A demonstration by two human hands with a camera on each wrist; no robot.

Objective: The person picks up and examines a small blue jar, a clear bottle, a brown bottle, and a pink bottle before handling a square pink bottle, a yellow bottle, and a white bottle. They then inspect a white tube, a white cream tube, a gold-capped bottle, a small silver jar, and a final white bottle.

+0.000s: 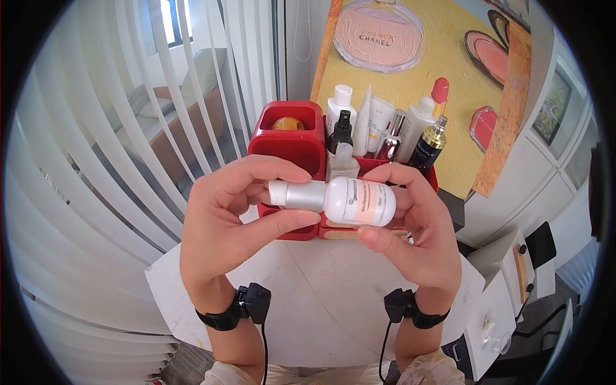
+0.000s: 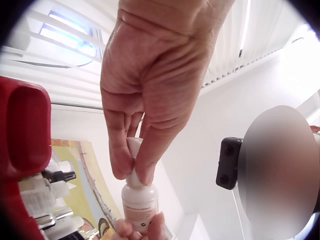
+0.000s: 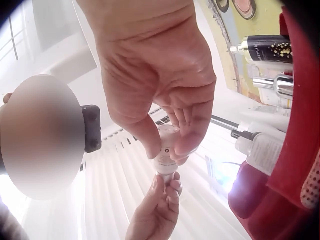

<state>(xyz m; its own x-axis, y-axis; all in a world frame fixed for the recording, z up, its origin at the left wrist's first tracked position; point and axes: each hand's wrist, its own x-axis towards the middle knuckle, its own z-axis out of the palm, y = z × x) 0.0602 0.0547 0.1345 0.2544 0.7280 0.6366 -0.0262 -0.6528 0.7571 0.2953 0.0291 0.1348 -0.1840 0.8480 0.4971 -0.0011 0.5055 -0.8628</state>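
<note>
A small white pump bottle with a silver collar and a pink label lies sideways between both hands, held up over the table. My left hand pinches its silver pump neck between thumb and fingers. At the other end my right hand holds the bottle's base, thumb below and index finger above. In the left wrist view the bottle shows with its white pump top partly behind the fingers. The right wrist view shows the bottle's base between the right thumb and fingers.
Behind the hands stands a red organizer with several bottles and tubes, among them a black spray bottle and a dark gold-topped bottle. The white marble table lies below. Vertical blinds hang on the left; a painting leans behind.
</note>
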